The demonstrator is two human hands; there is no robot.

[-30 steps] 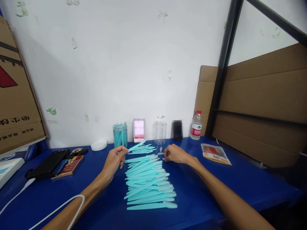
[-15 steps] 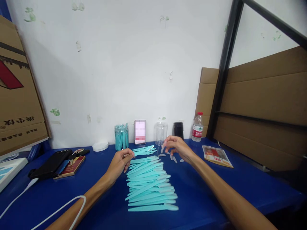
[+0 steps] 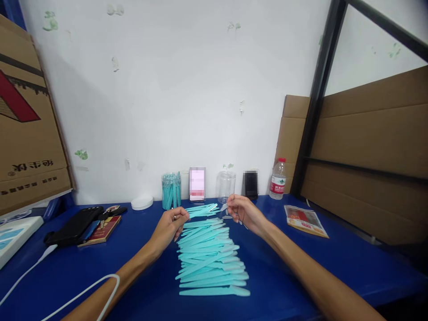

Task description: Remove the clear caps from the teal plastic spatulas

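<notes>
My left hand (image 3: 171, 224) is closed, its thumb and fingers pinched on the handle end of a teal eyebrow razor (image 3: 200, 215). Around that one lie several other teal razors, so its outline is partly lost among them. Facing it from the right, my right hand (image 3: 245, 211) pinches a small clear blade cap (image 3: 224, 207) close to the razor's blade end. Just below both hands a long row of capped teal razors (image 3: 210, 258) lies on the blue table (image 3: 277, 285). Some loose clear caps (image 3: 227, 217) rest under my right fingers, partly hidden.
A clear jar of teal razors (image 3: 171, 191), a phone (image 3: 197, 185), a clear jar (image 3: 226, 187), a dark phone (image 3: 250, 185) and a water bottle (image 3: 277, 180) stand along the wall. A white lid (image 3: 142, 203) and black pouch (image 3: 75, 225) lie left, a packet (image 3: 306, 220) right.
My right hand has moved slightly down, bringing the clear cap left toward the razor's blade end. My left hand keeps its pinch. The whole view has shifted a little.
</notes>
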